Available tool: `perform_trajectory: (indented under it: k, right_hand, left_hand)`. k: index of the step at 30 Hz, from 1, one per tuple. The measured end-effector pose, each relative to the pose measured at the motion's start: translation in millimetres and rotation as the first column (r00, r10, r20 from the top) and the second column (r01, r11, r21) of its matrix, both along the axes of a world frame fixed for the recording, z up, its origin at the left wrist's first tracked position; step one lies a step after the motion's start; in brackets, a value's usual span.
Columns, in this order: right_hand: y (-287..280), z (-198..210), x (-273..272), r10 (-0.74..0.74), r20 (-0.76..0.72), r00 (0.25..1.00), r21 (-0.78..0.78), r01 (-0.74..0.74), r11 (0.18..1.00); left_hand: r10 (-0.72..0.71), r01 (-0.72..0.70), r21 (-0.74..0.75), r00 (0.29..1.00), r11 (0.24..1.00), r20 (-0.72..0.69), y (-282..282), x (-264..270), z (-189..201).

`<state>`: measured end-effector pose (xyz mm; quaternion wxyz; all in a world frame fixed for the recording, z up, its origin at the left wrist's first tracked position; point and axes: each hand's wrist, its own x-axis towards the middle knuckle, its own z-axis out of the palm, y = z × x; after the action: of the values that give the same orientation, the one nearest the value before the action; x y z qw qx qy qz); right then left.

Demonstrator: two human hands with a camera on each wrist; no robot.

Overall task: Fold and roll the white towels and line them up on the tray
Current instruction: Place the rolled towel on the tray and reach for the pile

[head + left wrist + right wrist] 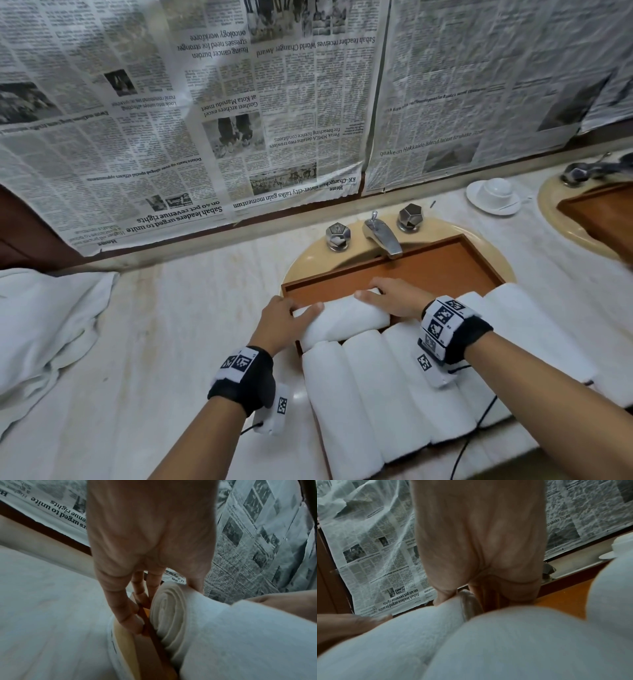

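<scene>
Together, both hands, left (284,318) and right (394,296), clasp the rolled towel (346,320) ends.

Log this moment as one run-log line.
left hand: holds rolled towel end | right hand: holds other end | towel: crosswise on tray, beyond the towel row | loose towels: counter, left

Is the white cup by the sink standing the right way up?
No, the white cup sits upside down on its saucer, with its base facing up.
</scene>
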<state>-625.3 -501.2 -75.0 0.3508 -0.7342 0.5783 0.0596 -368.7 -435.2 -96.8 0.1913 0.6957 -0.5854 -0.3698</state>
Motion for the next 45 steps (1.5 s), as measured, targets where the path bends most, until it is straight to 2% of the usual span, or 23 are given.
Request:
perform_trajectory:
  k: [3, 9, 12, 17, 23, 27, 31, 37, 45]
  right_hand:
    - [1.3, -0.6, 1.4, 0.014, -0.007, 1.000, -0.019, -0.015, 1.000]
    - [4.6, -1.0, 5.1, -0.023, -0.010, 1.000, -0.043, 0.023, 0.999]
    - [7.0, 1.7, 3.1, -0.043, 0.005, 0.999, -0.046, 0.043, 0.998]
    - [11.3, 7.6, 0.1, -0.047, -0.015, 0.999, -0.089, 0.045, 0.995]
    - [15.3, 4.3, 6.3, -0.109, 0.038, 0.993, -0.100, 0.112, 0.989]
    - [20.1, 7.2, 5.1, -0.092, 0.029, 0.995, -0.124, 0.095, 0.988]
    - [32.1, 15.5, 9.2, 0.039, -0.038, 0.999, -0.232, -0.047, 0.972]
    - [57.0, 42.0, 43.1, 0.152, -0.079, 0.985, -0.336, -0.170, 0.926]
    - [109.3, 48.3, 136.5, 0.242, -0.085, 0.966, -0.394, -0.256, 0.883]
  left_hand:
    - [0.015, -0.015, 0.015, 1.000, 1.000, -0.020, 4.5, 2.7, 2.1]
    - [-0.008, 0.008, -0.051, 1.000, 0.999, 0.000, 10.5, 2.6, -2.3]
    - [0.002, -0.006, -0.059, 0.998, 0.998, -0.069, 17.7, 5.4, 1.4]
    - [0.078, -0.075, 0.023, 0.979, 0.997, -0.186, 25.4, 12.9, -5.3]
    - [0.116, -0.116, 0.013, 0.977, 0.993, -0.180, 26.5, 6.1, -6.1]
    - [0.074, -0.077, -0.015, 0.987, 0.997, -0.143, 31.3, 6.4, -5.8]
    - [0.071, -0.076, -0.026, 0.985, 0.997, -0.159, 38.4, 15.6, -4.4]
    - [0.018, -0.022, -0.118, 0.999, 0.993, -0.029, 55.5, 43.8, 10.3]
    - [0.054, -0.030, -0.169, 0.988, 0.985, 0.142, 112.5, 129.6, 27.2]
